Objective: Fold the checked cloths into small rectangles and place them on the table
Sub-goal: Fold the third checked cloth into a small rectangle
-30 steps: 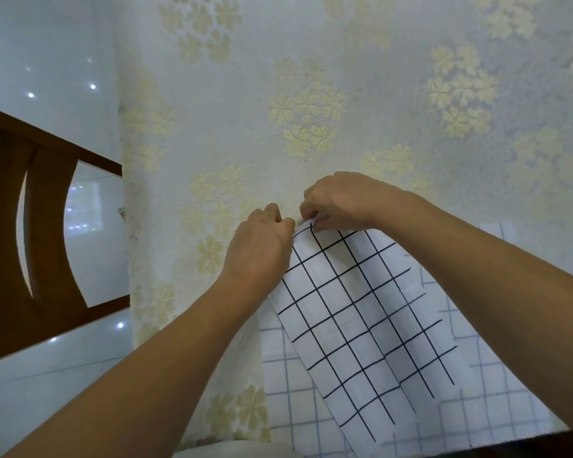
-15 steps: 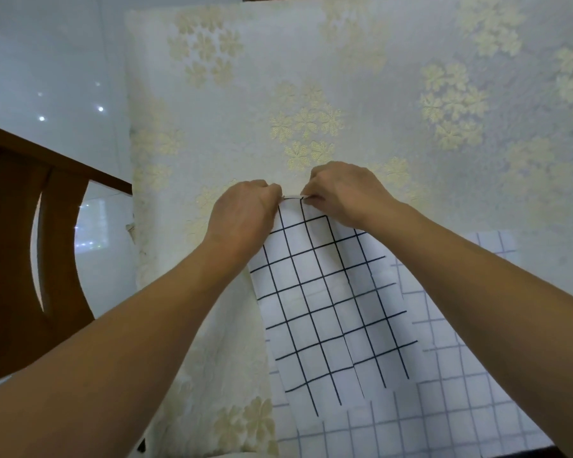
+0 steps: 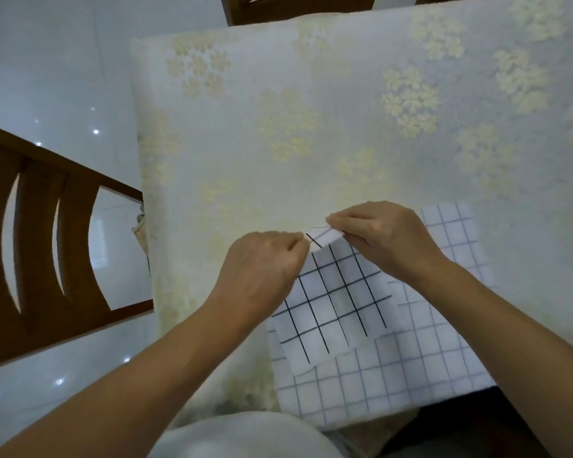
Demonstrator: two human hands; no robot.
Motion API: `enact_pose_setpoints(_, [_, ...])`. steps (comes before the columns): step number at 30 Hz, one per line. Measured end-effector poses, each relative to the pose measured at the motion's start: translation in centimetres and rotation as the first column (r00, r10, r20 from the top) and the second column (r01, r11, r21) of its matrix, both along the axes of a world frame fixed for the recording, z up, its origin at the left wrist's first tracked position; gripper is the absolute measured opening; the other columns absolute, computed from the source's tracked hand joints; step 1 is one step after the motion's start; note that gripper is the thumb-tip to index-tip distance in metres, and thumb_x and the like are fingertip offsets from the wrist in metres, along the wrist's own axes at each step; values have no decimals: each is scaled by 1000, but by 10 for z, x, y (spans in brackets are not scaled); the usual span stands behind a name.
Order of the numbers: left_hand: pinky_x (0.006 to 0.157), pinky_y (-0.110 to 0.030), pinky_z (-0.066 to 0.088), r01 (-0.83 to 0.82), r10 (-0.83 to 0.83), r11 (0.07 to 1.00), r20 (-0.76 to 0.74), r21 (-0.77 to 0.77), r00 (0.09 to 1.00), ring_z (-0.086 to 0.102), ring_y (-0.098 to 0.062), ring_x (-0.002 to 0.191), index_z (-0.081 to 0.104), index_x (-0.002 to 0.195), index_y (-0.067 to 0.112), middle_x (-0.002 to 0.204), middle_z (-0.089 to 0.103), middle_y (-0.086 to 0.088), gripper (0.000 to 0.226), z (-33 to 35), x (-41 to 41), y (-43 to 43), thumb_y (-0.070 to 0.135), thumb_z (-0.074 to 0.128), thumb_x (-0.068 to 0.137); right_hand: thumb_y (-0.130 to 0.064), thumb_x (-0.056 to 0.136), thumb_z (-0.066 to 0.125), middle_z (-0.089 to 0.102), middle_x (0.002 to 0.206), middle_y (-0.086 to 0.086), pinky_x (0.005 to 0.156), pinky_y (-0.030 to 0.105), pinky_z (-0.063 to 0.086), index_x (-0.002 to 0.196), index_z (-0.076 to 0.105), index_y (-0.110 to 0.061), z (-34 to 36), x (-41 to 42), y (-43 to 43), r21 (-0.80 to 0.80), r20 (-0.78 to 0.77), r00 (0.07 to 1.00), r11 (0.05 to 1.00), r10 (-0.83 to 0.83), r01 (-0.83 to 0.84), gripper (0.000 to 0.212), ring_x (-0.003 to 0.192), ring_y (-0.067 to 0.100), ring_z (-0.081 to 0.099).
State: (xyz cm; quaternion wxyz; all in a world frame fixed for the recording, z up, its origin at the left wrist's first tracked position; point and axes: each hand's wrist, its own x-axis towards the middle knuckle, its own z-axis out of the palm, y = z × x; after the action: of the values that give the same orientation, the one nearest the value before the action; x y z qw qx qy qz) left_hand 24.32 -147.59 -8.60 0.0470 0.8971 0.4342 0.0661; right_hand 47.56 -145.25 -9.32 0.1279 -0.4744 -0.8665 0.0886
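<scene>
— What is around the table (image 3: 186, 292)?
— It has a flowery cover (image 3: 411, 100). A brown wooden chair (image 3: 47, 259) stands just beside it on the left. The person's arms hide part of the cloths.
— How do the cloths look?
— A white cloth with dark lines (image 3: 338, 299) lies at the table's near edge, on top of a bigger cloth with pale blue lines (image 3: 411, 375). The left hand (image 3: 262, 269) and right hand (image 3: 381, 239) are close together, and each pinches the dark-lined cloth's top edge.

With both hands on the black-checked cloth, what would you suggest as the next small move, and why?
Probably bring the pinched far edge onto the near edge, halving it. The left hand and right hand pinch the far edge of the black-checked cloth, which lies atop the blue-checked cloth, not yet a small rectangle.
</scene>
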Motion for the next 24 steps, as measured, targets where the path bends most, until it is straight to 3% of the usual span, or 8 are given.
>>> enact_pose_setpoints(4, [54,-40,54,123,-124,992,125,11,984,67,-29,72,70,87,7,82,70,-10,25,-6,9,-53,-7,74,67,-14,95,57,75,106,3,70,40,60,109,75,-12,-10,23,-63,35,-47,999,999,-20,21,23,94,27,72])
enact_pose_setpoints(8, [75,-42,59,229,-230,973,175,26,957,69,-30,94,72,98,2,99,73,-13,22,-24,16,-90,-4,74,77,-10,87,66,74,112,5,83,43,59,110,76,-10,-37,36,-116,18,-34,999,999,-42,42,25,106,29,70])
enact_pose_setpoints(10, [94,-41,55,264,-263,964,185,19,947,66,-32,110,71,110,-2,114,71,-16,29,-37,18,-105,0,74,81,-11,88,64,73,115,5,86,43,58,111,75,-11,-51,38,-138,-16,-25,998,998,-56,56,25,109,30,68])
enact_pose_setpoints(15, [113,-45,39,342,-330,936,122,-86,936,52,-33,131,56,134,-2,139,56,-20,54,-66,14,-135,1,72,83,-10,93,63,70,124,5,92,44,55,114,73,-10,-75,36,-174,11,-19,996,996,-89,89,24,117,30,64])
enact_pose_setpoints(19, [118,-47,30,352,-353,923,25,-156,935,41,-33,140,46,144,0,149,46,-19,61,-88,11,-147,4,67,86,-9,94,63,69,125,6,90,47,55,115,73,-9,-91,31,-189,27,-9,986,985,-169,169,24,118,32,63])
enact_pose_setpoints(24, [114,-45,37,353,-354,904,44,-240,934,47,-33,135,53,138,1,143,52,-20,50,-106,12,-156,10,62,90,-14,94,54,64,132,6,100,47,50,120,69,-9,-105,28,-202,-58,29,975,973,-220,221,31,127,30,56])
